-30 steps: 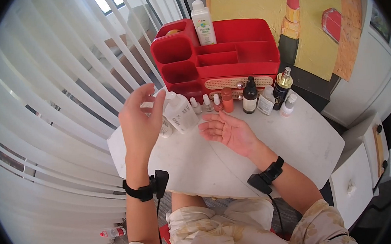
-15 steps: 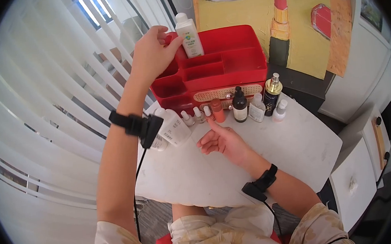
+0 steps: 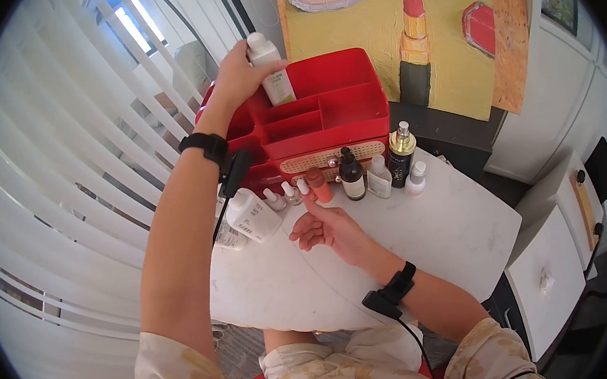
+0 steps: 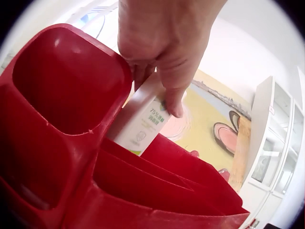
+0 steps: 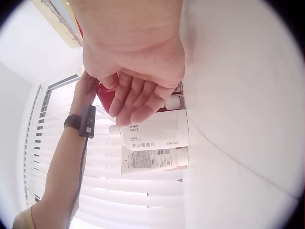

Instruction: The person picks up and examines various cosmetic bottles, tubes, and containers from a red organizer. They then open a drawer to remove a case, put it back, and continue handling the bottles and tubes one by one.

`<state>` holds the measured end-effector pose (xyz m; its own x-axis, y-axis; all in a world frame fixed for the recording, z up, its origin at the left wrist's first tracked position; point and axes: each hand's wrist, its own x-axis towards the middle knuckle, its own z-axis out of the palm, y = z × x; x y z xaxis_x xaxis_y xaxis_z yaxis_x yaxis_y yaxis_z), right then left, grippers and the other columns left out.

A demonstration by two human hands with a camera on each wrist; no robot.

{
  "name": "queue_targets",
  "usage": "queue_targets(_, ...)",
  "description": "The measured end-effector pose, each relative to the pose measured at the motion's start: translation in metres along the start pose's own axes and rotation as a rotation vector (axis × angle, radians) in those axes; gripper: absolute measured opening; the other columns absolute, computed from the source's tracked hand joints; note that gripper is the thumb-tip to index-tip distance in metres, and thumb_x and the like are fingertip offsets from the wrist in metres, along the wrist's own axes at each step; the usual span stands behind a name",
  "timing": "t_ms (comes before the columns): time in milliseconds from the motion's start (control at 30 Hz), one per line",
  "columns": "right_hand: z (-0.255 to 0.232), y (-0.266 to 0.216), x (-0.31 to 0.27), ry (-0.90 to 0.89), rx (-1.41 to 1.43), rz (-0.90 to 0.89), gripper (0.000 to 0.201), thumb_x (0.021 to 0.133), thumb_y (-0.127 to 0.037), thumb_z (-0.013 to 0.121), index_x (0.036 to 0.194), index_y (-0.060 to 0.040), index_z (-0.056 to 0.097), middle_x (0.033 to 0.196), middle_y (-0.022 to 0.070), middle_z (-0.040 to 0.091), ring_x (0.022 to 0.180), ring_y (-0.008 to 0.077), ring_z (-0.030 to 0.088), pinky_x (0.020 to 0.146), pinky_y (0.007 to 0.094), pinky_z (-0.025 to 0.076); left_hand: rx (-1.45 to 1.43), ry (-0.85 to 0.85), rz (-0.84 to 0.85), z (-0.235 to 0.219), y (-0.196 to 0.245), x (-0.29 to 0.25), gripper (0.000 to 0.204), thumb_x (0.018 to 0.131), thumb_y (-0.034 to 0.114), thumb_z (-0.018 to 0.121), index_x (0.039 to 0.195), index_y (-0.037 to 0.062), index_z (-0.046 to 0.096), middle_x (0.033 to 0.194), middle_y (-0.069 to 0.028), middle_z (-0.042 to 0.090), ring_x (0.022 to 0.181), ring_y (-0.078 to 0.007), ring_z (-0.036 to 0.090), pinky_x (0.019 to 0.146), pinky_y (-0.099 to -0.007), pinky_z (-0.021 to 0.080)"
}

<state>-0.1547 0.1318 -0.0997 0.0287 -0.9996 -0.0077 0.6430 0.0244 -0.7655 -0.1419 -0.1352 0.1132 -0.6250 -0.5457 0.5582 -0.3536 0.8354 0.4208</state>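
My left hand [image 3: 240, 79] grips a white bottle [image 3: 277, 83] with green print, thumb on one side and fingers round the other. The bottle stands in the rear left part of the red organizer [image 3: 328, 142]. In the left wrist view the hand [image 4: 164, 47] holds the same bottle [image 4: 140, 121] inside the organizer [image 4: 71, 76]. Palm up, my right hand [image 3: 330, 234] hovers over the table near the small bottles, fingers loosely bent and holding nothing. The right wrist view has this hand [image 5: 136, 67] beside a large white bottle [image 5: 157, 130].
On the white table [image 3: 396, 253], along the organizer's front, stand a coral bottle [image 3: 320, 186], a dark bottle [image 3: 351, 176], a clear bottle [image 3: 379, 178], a black-and-gold spray bottle [image 3: 401, 150] and a large white bottle [image 3: 254, 215]. Vertical blinds hang at the left; a lipstick painting [image 3: 453, 82] stands behind.
My left hand has gone up from beside the large white bottle to the bottle in the organizer and taken hold of it. The right hand stays low over the table, palm up.
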Motion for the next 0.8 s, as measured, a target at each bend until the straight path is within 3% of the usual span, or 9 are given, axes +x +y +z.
queue_targets(133, 0.001, 0.002, -0.001, -0.002, -0.019, 0.007, 0.058, 0.106, -0.054, 0.048, 0.094, -0.0025, 0.072, 0.090, 0.0112, 0.074, 0.075, 0.0155, 0.067, 0.074, 0.0287, 0.054, -0.331, 0.191, 0.075, -0.022, 0.028, -0.021, 0.074, 0.079, 0.046, 0.086, 0.125, -0.0030, 0.057, 0.102, -0.0175, 0.070, 0.097, -0.0240, 0.071, 0.079, -0.0357, 0.058)
queue_targets(167, 0.001, 0.002, 0.000, -0.002, -0.026, 0.012, 0.058, 0.106, -0.055, 0.047, 0.096, -0.0026, 0.072, 0.091, 0.0108, 0.074, 0.075, 0.0152, 0.067, 0.075, 0.0286, 0.054, -0.299, 0.307, 0.165, -0.026, 0.025, -0.022, 0.068, 0.084, 0.046, 0.083, 0.125, -0.0013, 0.058, 0.098, -0.0150, 0.071, 0.091, -0.0191, 0.071, 0.073, -0.0302, 0.058)
queue_targets(267, 0.002, 0.001, 0.000, -0.037, -0.033, 0.026, 0.062, 0.106, -0.058, 0.041, 0.108, -0.0024, 0.069, 0.098, 0.0111, 0.073, 0.079, 0.0155, 0.068, 0.075, 0.0291, 0.055, -0.539, 0.285, 0.058, -0.054, 0.063, -0.062, 0.064, 0.089, 0.044, 0.079, 0.129, -0.0011, 0.058, 0.113, -0.0140, 0.068, 0.099, -0.0222, 0.069, 0.085, -0.0316, 0.057)
queue_targets(400, 0.007, -0.001, 0.001, -0.162, 0.078, 0.092, 0.076, 0.105, -0.067, 0.030, 0.132, -0.0022, 0.059, 0.115, 0.0161, 0.070, 0.092, 0.0206, 0.069, 0.082, 0.0341, 0.056, -0.756, 0.246, -0.137, -0.058, 0.089, -0.126, 0.055, 0.094, 0.043, 0.074, 0.128, 0.0013, 0.061, 0.103, -0.0071, 0.070, 0.091, -0.0139, 0.069, 0.080, -0.0275, 0.056)
queue_targets(467, 0.012, -0.004, 0.000, -0.222, 0.156, 0.088, 0.081, 0.103, -0.071, 0.027, 0.139, -0.0036, 0.054, 0.122, 0.0183, 0.067, 0.099, 0.0243, 0.068, 0.087, 0.0382, 0.056, -0.727, 0.138, -0.226, -0.044, 0.082, -0.161, 0.049, 0.094, 0.038, 0.075, 0.121, -0.0009, 0.063, 0.097, -0.0077, 0.071, 0.087, -0.0110, 0.068, 0.072, -0.0261, 0.055)
queue_targets(600, 0.022, -0.011, -0.009, -0.233, 0.258, 0.081, 0.086, 0.100, -0.075, 0.024, 0.148, -0.0073, 0.048, 0.133, 0.0207, 0.062, 0.109, 0.0294, 0.066, 0.095, 0.0450, 0.054, -0.791, 0.028, -0.398, 0.004, 0.070, -0.229, 0.050, 0.092, 0.034, 0.078, 0.121, -0.0033, 0.063, 0.098, -0.0092, 0.071, 0.086, -0.0115, 0.068, 0.073, -0.0266, 0.055)
queue_targets(633, 0.027, -0.012, -0.011, -0.159, 0.252, 0.080, 0.085, 0.100, -0.076, 0.024, 0.144, -0.0084, 0.050, 0.126, 0.0171, 0.065, 0.103, 0.0262, 0.068, 0.087, 0.0418, 0.057, -0.781, 0.021, -0.365, 0.013, 0.065, -0.239, 0.051, 0.094, 0.038, 0.075, 0.122, -0.0036, 0.063, 0.097, -0.0098, 0.071, 0.085, -0.0118, 0.068, 0.072, -0.0269, 0.054)
queue_targets(733, 0.014, -0.002, -0.005, -0.178, 0.078, -0.012, 0.082, 0.100, -0.076, 0.025, 0.137, -0.0088, 0.053, 0.110, 0.0123, 0.068, 0.091, 0.0218, 0.070, 0.066, 0.0352, 0.057, -0.765, 0.001, -0.573, 0.017, 0.068, -0.246, 0.053, 0.096, 0.042, 0.071, 0.122, -0.0031, 0.063, 0.094, -0.0102, 0.071, 0.083, -0.0119, 0.068, 0.069, -0.0265, 0.053)
queue_targets(800, 0.011, 0.000, -0.003, -0.150, 0.083, -0.005, 0.077, 0.101, -0.074, 0.022, 0.128, -0.0116, 0.058, 0.101, 0.0083, 0.068, 0.083, 0.0214, 0.070, 0.053, 0.0325, 0.051, -0.790, 0.053, -0.513, 0.027, 0.059, -0.245, 0.051, 0.100, 0.047, 0.064, 0.119, -0.0013, 0.066, 0.092, -0.0077, 0.069, 0.080, -0.0102, 0.065, 0.068, -0.0246, 0.051)
